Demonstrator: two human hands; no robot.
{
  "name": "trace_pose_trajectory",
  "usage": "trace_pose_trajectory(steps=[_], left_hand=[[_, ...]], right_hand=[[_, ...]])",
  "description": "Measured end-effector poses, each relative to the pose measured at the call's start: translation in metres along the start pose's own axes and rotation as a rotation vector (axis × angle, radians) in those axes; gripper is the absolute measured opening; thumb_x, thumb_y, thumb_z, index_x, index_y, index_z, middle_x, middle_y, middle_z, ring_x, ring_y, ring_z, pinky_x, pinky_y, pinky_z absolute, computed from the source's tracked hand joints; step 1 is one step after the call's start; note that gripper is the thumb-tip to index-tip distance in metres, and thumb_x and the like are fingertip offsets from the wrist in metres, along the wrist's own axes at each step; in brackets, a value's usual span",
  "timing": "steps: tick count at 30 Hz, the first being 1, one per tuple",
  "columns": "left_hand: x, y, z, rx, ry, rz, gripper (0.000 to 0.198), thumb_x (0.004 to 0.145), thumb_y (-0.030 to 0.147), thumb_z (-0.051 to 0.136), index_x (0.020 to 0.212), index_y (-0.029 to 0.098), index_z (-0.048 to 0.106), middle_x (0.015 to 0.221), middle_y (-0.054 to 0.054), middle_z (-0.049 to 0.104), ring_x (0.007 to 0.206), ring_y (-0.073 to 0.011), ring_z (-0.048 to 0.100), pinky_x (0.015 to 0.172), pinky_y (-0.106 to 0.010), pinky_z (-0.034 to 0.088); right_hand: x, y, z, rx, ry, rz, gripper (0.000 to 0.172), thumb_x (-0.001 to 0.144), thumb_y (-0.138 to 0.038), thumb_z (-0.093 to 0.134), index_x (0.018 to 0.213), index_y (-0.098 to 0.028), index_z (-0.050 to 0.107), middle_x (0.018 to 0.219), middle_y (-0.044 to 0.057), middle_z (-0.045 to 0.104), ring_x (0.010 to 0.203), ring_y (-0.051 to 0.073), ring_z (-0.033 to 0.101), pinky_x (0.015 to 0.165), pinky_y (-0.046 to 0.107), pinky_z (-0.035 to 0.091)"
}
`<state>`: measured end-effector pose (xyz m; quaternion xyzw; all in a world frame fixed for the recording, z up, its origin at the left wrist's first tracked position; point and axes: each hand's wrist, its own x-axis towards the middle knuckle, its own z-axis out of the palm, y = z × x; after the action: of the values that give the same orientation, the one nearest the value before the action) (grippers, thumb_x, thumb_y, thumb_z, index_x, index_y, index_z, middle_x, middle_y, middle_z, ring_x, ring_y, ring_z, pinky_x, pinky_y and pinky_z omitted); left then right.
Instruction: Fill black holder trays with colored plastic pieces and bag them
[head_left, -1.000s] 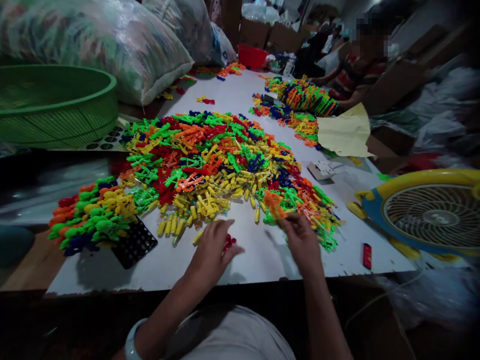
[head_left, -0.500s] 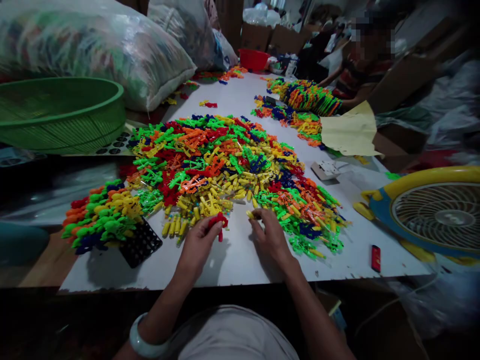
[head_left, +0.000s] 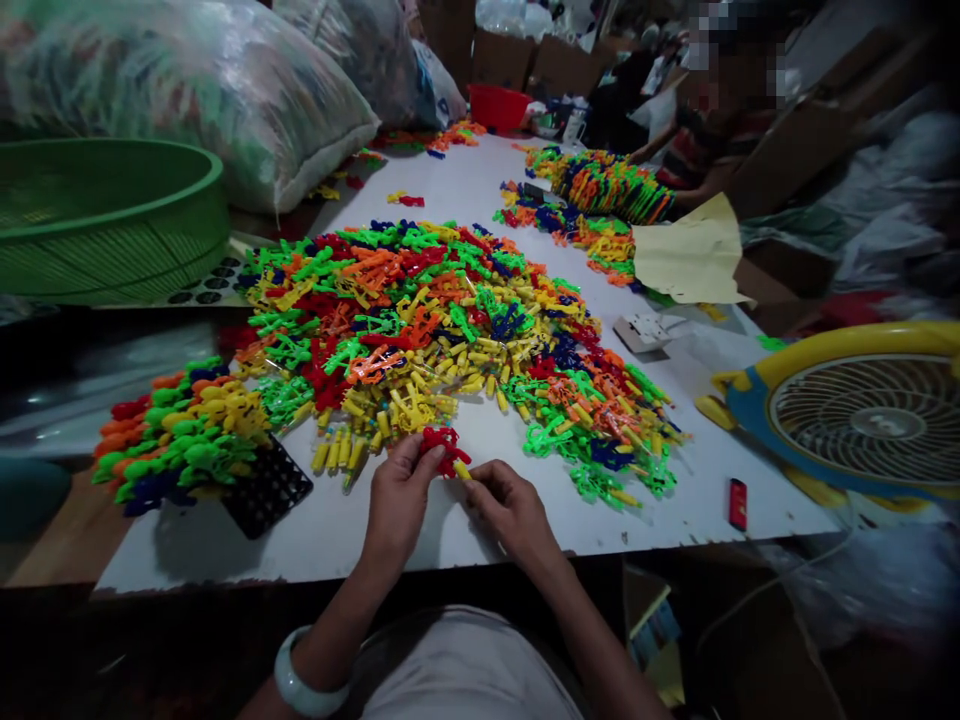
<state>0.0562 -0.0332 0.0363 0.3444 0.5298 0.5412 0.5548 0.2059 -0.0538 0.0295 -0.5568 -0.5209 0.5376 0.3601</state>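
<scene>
Red plastic forms the small figure (head_left: 442, 442) at the centre of the clock, held up off the white table (head_left: 675, 515) near its front edge, with twelve pointing away from the wearer. The left hand (head_left: 394, 495) comes in from seven, thumb and forefinger pinching the figure. The right hand (head_left: 517, 515) comes in from five, its fingertips pinching a slim yellow piece (head_left: 461, 470) whose far end lies against or just beside the figure; whether the two are joined I cannot tell. That piece has its long axis running roughly from ten to four, far end towards the figure. The figure's own axis is harder to read, as the left thumb covers part of it.

The step in hand looks to be bringing yellow piece and red figure together; the next move would call for a steady left pinch and a right hand that keeps the piece lined up.

Further out, a heap of coloured figures (head_left: 397, 260) spreads from ten to two, with yellow tubes (head_left: 345, 450) along its near side at nine. Beyond these, also towards nine, a stack of figures (head_left: 187, 435) rests by a black perforated tray (head_left: 270, 490). A green basket (head_left: 180, 230) stands at ten, a yellow paper sheet (head_left: 686, 260) lies at two, and a fan (head_left: 885, 425) sits at three
</scene>
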Motion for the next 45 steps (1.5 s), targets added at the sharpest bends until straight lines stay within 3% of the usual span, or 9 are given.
trace_pose_trajectory(steps=[8, 20, 23, 27, 30, 36, 41, 43, 45], left_hand=[[-0.016, 0.002, 0.003, 0.343, 0.064, 0.196, 0.023, 0.085, 0.034, 0.06, 0.101, 0.021, 0.069, 0.096, -0.001, 0.073, 0.09, -0.0166, 0.064, 0.084, -0.029, 0.048], [-0.014, 0.003, 0.005, 0.267, 0.093, 0.191, 0.022, 0.085, 0.033, 0.061, 0.102, 0.023, 0.069, 0.096, -0.001, 0.071, 0.093, -0.0162, 0.064, 0.088, -0.028, 0.047], [-0.011, 0.005, 0.004, -0.009, 0.038, 0.048, 0.023, 0.081, 0.036, 0.067, 0.098, 0.022, 0.069, 0.099, -0.001, 0.071, 0.094, -0.0161, 0.063, 0.088, -0.029, 0.049], [-0.002, 0.01, 0.003, -0.273, -0.028, -0.269, 0.035, 0.064, 0.035, 0.081, 0.091, 0.017, 0.069, 0.089, -0.002, 0.07, 0.079, -0.0139, 0.064, 0.071, -0.024, 0.052], [-0.001, 0.011, 0.003, -0.31, -0.026, -0.281, 0.036, 0.06, 0.034, 0.084, 0.088, 0.016, 0.07, 0.085, -0.002, 0.07, 0.076, -0.0128, 0.063, 0.069, -0.023, 0.053], [-0.003, 0.004, 0.006, -0.324, -0.043, -0.267, 0.031, 0.063, 0.034, 0.083, 0.085, 0.016, 0.07, 0.08, -0.001, 0.069, 0.072, -0.0117, 0.062, 0.071, -0.025, 0.053], [-0.003, 0.003, 0.008, -0.246, -0.107, -0.215, 0.032, 0.073, 0.038, 0.074, 0.097, 0.017, 0.068, 0.097, -0.005, 0.071, 0.085, -0.0161, 0.065, 0.084, -0.032, 0.053], [0.0, 0.008, 0.003, -0.05, -0.126, -0.09, 0.032, 0.081, 0.04, 0.066, 0.105, 0.018, 0.066, 0.106, -0.008, 0.07, 0.095, -0.0192, 0.065, 0.091, -0.037, 0.051], [0.011, 0.018, -0.007, 0.274, -0.06, 0.161, 0.032, 0.087, 0.04, 0.058, 0.112, 0.021, 0.064, 0.117, -0.01, 0.067, 0.11, -0.0226, 0.061, 0.1, -0.041, 0.046]], right_hand=[[0.004, -0.011, 0.0, 0.297, -0.097, 0.122, 0.033, 0.083, -0.049, 0.064, 0.078, -0.017, 0.06, 0.068, -0.001, 0.064, 0.053, 0.007, 0.046, 0.054, 0.022, 0.035], [0.004, -0.014, 0.001, 0.375, -0.07, 0.136, 0.03, 0.08, -0.046, 0.069, 0.079, -0.017, 0.064, 0.067, -0.001, 0.064, 0.054, 0.008, 0.047, 0.055, 0.022, 0.034], [0.006, -0.01, -0.001, 0.382, -0.077, 0.111, 0.028, 0.08, -0.045, 0.069, 0.078, -0.017, 0.064, 0.067, -0.002, 0.064, 0.054, 0.008, 0.047, 0.055, 0.023, 0.035], [0.01, -0.003, -0.009, 0.368, -0.156, 0.108, 0.028, 0.079, -0.045, 0.07, 0.077, -0.018, 0.061, 0.067, -0.002, 0.065, 0.052, 0.008, 0.048, 0.055, 0.023, 0.036], [0.011, -0.002, -0.015, 0.307, -0.174, 0.114, 0.027, 0.079, -0.044, 0.069, 0.076, -0.018, 0.062, 0.066, -0.002, 0.066, 0.051, 0.008, 0.048, 0.054, 0.023, 0.035], [0.008, -0.003, -0.01, 0.317, -0.059, 0.155, 0.03, 0.074, -0.045, 0.072, 0.081, -0.019, 0.059, 0.065, -0.001, 0.068, 0.049, 0.009, 0.05, 0.052, 0.023, 0.036], [0.006, -0.008, -0.017, 0.236, -0.012, 0.117, 0.029, 0.075, -0.045, 0.071, 0.079, -0.02, 0.057, 0.066, 0.001, 0.068, 0.052, 0.011, 0.051, 0.053, 0.025, 0.04], [0.006, -0.011, -0.039, 0.131, 0.119, 0.049, 0.026, 0.079, -0.044, 0.067, 0.083, -0.021, 0.057, 0.069, 0.002, 0.068, 0.057, 0.014, 0.055, 0.058, 0.029, 0.044], [0.007, -0.014, -0.068, -0.076, 0.402, -0.082, 0.024, 0.083, -0.044, 0.063, 0.09, -0.022, 0.059, 0.08, 0.005, 0.069, 0.07, 0.019, 0.059, 0.068, 0.036, 0.048]])
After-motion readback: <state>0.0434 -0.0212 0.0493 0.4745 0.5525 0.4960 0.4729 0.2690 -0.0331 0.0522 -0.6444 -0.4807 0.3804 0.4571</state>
